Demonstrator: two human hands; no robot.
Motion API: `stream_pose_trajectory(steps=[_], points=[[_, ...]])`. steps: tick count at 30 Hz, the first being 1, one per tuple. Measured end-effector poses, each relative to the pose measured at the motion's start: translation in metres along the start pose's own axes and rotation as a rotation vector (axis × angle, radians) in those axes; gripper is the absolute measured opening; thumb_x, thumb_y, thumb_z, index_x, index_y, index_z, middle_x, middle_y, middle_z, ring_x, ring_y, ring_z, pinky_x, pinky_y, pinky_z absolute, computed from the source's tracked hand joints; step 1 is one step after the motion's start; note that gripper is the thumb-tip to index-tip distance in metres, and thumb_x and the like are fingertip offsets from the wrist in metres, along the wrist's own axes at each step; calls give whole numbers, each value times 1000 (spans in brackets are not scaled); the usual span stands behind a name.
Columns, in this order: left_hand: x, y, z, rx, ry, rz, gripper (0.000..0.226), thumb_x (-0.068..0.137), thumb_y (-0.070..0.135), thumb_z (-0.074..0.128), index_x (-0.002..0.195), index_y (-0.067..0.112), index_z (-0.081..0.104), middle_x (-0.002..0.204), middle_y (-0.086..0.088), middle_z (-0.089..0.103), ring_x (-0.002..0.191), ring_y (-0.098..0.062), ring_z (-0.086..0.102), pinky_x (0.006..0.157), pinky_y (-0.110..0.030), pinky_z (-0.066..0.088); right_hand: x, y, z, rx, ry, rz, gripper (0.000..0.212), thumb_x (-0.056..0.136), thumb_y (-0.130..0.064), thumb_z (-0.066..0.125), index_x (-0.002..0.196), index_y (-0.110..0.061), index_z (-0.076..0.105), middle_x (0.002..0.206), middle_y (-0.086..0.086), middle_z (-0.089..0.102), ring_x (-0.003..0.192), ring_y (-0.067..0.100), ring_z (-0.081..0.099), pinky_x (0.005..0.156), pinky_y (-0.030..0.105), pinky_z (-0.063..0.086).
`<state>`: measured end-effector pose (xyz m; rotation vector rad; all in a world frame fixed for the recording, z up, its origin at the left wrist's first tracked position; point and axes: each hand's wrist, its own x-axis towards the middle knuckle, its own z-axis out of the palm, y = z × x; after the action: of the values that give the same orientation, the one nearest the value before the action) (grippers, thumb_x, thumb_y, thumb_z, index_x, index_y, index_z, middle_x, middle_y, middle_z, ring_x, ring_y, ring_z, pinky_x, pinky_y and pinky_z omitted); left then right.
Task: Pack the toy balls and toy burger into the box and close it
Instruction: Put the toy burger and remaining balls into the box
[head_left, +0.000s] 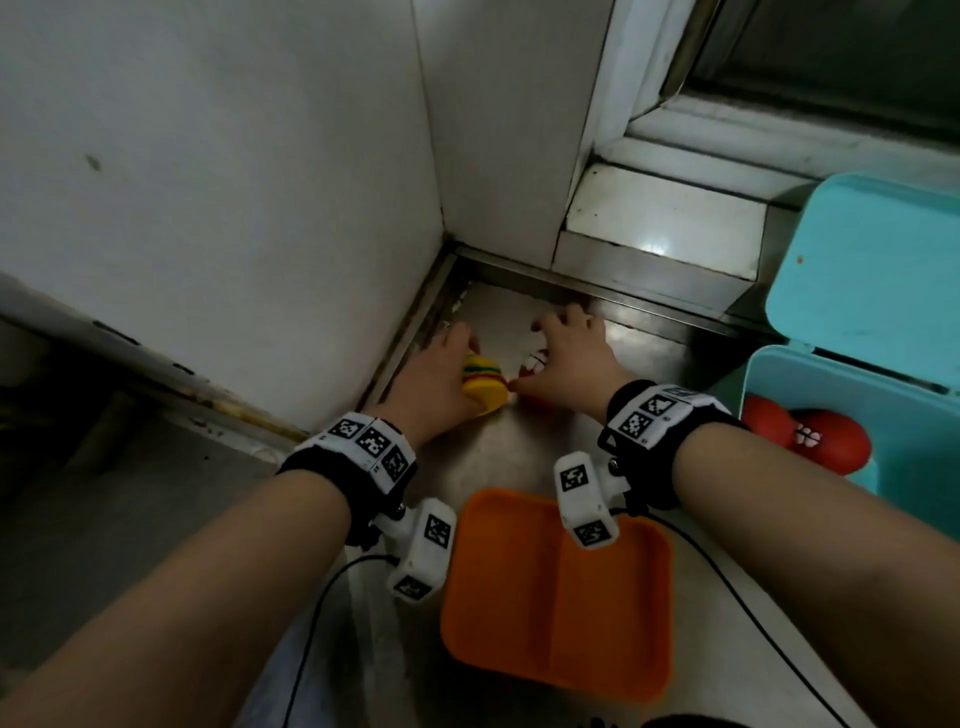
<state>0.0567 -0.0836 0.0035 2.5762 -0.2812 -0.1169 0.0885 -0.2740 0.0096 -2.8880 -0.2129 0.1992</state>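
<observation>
My left hand (431, 384) grips a yellow toy burger (120, 383) in the far corner of the steel counter. Right beside it, my right hand (566, 358) curls over a red toy ball (531, 368), which is mostly hidden under my fingers. A turquoise box (826, 379) stands open at the right edge, its lid (872, 280) tilted up. Inside it lie two red toy balls (810, 431).
An orange two-compartment tray (602, 613) lies on the counter close to me, between my forearms. White walls close the corner on the left and back. A white window ledge (660, 223) rises behind the counter. Black cables run from my wrist bands.
</observation>
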Motion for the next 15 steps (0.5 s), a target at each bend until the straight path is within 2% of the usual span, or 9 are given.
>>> stream_pose_trajectory(steps=[2,6,9,11,13,15], points=[[-5,-5,3,-55,-14,-69,60,69,38,76,115,20,42,105,-5,58,89,-27,59,69,-30,38,-2,-1,7,-4,-133,18,87,64,-57,74,136,-21,40,136,13,40,124,39,37,99,45,40],[-5,-19,6,-71,-6,-142,61,69,33,77,124,21,51,118,-8,61,103,-28,59,74,-28,39,2,-3,16,-58,-278,72,78,64,-49,76,128,-17,46,128,14,46,117,38,44,86,42,46],[2,-22,3,-162,23,-204,60,69,31,75,124,22,54,118,-7,62,104,-27,59,80,-34,49,5,-7,18,-108,-441,96,72,62,-47,79,122,-18,50,108,6,55,96,28,55,67,32,47],[5,-24,3,-224,60,-255,59,68,31,75,123,22,55,116,-8,63,102,-28,60,86,-41,52,1,-11,26,-113,-551,122,63,62,-47,78,114,-20,52,91,-1,55,81,21,54,61,30,46],[4,-27,4,-282,95,-301,59,67,35,76,122,22,56,114,-7,64,101,-27,60,86,-43,52,-3,-12,37,-79,-559,119,53,63,-46,76,104,-22,52,97,1,59,77,18,52,61,31,47],[0,-34,5,-328,119,-326,58,67,40,77,119,22,58,111,-4,64,99,-24,60,84,-39,52,-2,-16,41,12,-479,83,53,67,-43,76,108,-19,54,109,5,61,85,21,55,66,32,48]])
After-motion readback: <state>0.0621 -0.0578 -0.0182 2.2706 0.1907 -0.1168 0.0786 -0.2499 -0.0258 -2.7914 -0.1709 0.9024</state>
